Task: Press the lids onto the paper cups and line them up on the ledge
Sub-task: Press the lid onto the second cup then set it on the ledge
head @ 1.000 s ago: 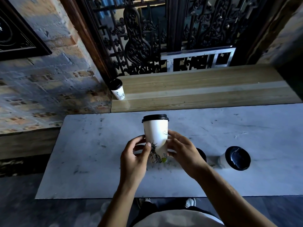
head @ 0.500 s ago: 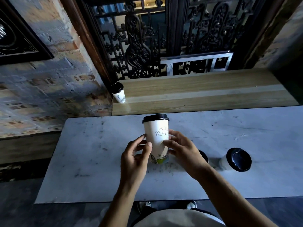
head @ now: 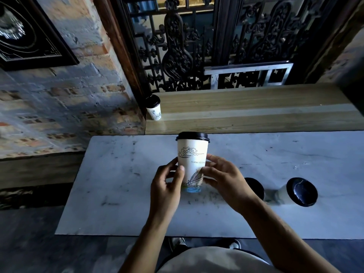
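A white paper cup (head: 192,154) with a black lid and line drawings stands upright on the marble table (head: 122,194). My left hand (head: 167,186) grips its lower left side and my right hand (head: 222,180) its lower right side. One lidded cup (head: 154,108) stands at the left end of the wooden ledge (head: 256,109). To the right on the table, a lidded cup (head: 299,192) stands free, and another black-lidded cup (head: 255,188) is partly hidden behind my right wrist.
A brick wall (head: 69,107) rises left of the ledge. An ornate black iron grille (head: 206,46) backs the ledge. A dark framed picture (head: 25,36) hangs at upper left. The table's front edge runs just before my body.
The cup has been turned between my hands: a different drawing, a bridge, now faces me. Both hands stay on its lower part.
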Demonstrator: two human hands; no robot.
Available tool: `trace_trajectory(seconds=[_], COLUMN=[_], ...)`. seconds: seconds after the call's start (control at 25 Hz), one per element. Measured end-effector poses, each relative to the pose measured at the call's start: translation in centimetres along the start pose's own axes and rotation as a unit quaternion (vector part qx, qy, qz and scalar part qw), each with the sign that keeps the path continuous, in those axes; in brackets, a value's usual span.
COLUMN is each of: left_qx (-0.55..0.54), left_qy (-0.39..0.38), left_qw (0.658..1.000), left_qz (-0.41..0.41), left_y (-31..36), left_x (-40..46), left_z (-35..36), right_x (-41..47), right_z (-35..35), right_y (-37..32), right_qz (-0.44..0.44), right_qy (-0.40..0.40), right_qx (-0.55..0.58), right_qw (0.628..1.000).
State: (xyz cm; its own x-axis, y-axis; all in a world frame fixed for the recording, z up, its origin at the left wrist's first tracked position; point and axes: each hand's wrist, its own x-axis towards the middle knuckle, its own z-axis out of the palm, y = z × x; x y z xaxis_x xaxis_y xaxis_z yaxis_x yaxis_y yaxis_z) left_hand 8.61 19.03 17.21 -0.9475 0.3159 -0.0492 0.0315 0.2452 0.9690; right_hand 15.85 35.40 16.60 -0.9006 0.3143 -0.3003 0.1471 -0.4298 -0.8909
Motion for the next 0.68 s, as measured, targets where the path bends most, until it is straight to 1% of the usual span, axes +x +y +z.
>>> trace_trajectory(seconds=[0.16,0.32,0.44,0.52,0.6,0.68], left_qx=[0.029,0.054,0.009,-0.024,-0.027,-0.009], left_qy=[0.01,-0.027,-0.02,-0.034,-0.056,-0.071], left_qw=[0.999,0.993,0.997,0.998,0.998,0.997], left_qz=[0.032,0.097,0.069,0.041,0.018,0.012], left_y=[-0.9,-1.3,-1.6,-1.9,-2.1,-2.1], left_x=[0.8,1.5,1.8,1.9,1.8,1.9], left_z=[-2.1,-4.1,-5.0,-5.5,-6.0,-6.6], right_x=[0.5,0.6,0.3,0.5,0.5,0.6], right_z=[1.0,2.9,4.0,4.5,5.1,5.8], right_y=[1.2,1.6,1.9,2.0,2.0,2.2], right_qz=[-0.009,-0.014,-0.013,-0.012,-0.008,-0.009], right_qy=[0.003,0.027,0.051,0.042,0.023,0.027], right_qx=[-0.042,-0.047,-0.022,0.009,0.051,0.051], right_qw=[0.999,0.998,0.998,0.999,0.998,0.998])
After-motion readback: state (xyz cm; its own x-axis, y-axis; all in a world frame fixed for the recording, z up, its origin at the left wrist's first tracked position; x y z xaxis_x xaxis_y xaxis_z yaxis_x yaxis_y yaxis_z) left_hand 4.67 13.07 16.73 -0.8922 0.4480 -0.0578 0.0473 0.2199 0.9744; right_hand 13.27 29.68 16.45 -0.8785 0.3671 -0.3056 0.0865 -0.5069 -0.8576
